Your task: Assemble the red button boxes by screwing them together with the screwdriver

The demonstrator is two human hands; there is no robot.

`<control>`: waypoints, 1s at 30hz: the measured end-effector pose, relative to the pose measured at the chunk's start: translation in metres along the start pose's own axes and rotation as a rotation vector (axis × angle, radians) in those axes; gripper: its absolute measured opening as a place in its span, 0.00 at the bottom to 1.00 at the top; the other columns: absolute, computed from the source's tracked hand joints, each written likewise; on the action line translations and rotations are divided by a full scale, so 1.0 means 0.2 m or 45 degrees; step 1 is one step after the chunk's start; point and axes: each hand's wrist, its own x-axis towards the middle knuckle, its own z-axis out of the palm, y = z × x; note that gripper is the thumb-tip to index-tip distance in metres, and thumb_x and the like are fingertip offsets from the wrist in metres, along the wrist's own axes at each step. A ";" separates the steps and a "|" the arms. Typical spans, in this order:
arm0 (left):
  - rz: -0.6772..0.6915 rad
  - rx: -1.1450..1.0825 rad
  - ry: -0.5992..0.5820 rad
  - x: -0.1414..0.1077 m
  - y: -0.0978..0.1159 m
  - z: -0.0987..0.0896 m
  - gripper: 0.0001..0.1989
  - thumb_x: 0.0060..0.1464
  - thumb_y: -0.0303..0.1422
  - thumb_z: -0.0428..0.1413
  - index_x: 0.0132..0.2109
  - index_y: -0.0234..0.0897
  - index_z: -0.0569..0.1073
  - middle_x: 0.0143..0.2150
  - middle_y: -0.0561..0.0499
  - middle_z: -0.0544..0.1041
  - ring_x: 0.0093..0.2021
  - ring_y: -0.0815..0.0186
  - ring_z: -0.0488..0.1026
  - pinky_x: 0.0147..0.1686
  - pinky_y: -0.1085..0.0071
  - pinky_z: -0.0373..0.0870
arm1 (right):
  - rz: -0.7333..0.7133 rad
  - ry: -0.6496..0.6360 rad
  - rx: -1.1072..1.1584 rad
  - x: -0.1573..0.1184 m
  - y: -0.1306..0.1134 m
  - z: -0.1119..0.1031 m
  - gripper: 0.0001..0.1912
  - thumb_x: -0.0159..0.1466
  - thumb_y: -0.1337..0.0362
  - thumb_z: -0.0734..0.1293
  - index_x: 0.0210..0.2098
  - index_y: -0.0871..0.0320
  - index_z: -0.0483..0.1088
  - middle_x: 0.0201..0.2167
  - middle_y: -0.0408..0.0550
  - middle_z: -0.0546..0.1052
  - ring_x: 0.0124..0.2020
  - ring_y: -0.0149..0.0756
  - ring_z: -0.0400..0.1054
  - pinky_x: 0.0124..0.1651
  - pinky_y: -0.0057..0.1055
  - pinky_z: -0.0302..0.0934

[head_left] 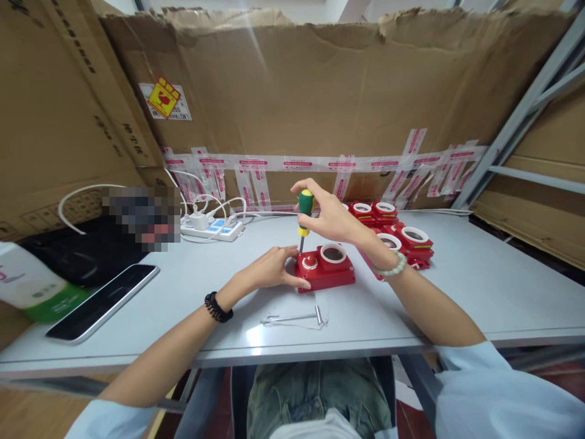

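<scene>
A red box (326, 279) with a round red button and a white-ringed dark window lies on the table in front of me. My left hand (276, 268) grips its left end, thumb along the front side and fingers behind. In my right hand (326, 213) is a screwdriver (306, 204) with a green and yellow handle, held upright. Its tip meets the top of the box at the back left corner; the screw there is too small to make out. Nearer to me lies a small metal T-shaped tool (297, 317) with a thin white string.
Several similar red boxes (415, 244) stand at the back right, partly behind my right arm. A power strip (212, 229) with plugged-in chargers sits at the back left. A phone (103, 303), a black bag and a green-white package (41, 286) lie left. Cardboard (297, 91) walls the back.
</scene>
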 end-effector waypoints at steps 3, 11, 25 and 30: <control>-0.007 0.008 0.003 0.00 0.00 0.00 0.29 0.45 0.55 0.61 0.44 0.35 0.72 0.38 0.48 0.78 0.34 0.61 0.72 0.35 0.70 0.63 | 0.027 0.040 -0.062 0.00 0.00 0.01 0.15 0.60 0.65 0.64 0.47 0.55 0.64 0.29 0.40 0.71 0.28 0.30 0.64 0.33 0.27 0.56; -0.015 -0.034 0.020 0.00 0.00 0.00 0.29 0.43 0.54 0.62 0.44 0.36 0.73 0.38 0.48 0.78 0.35 0.60 0.73 0.37 0.70 0.64 | 0.130 -0.031 -0.130 0.00 0.02 -0.05 0.23 0.58 0.65 0.66 0.53 0.55 0.62 0.31 0.43 0.72 0.31 0.34 0.66 0.36 0.30 0.56; -0.002 -0.038 0.006 0.00 0.01 0.00 0.28 0.44 0.54 0.62 0.44 0.36 0.73 0.38 0.48 0.77 0.33 0.63 0.71 0.35 0.70 0.64 | 0.128 -0.066 -0.127 0.00 0.01 -0.07 0.12 0.62 0.62 0.65 0.45 0.54 0.64 0.31 0.42 0.72 0.28 0.32 0.64 0.33 0.28 0.54; -0.006 -0.025 0.012 0.00 0.01 0.00 0.29 0.44 0.54 0.62 0.43 0.35 0.73 0.37 0.48 0.77 0.32 0.63 0.71 0.35 0.71 0.64 | 0.260 0.159 -0.350 0.01 0.00 -0.02 0.11 0.64 0.55 0.64 0.35 0.56 0.64 0.23 0.42 0.69 0.24 0.33 0.62 0.30 0.30 0.51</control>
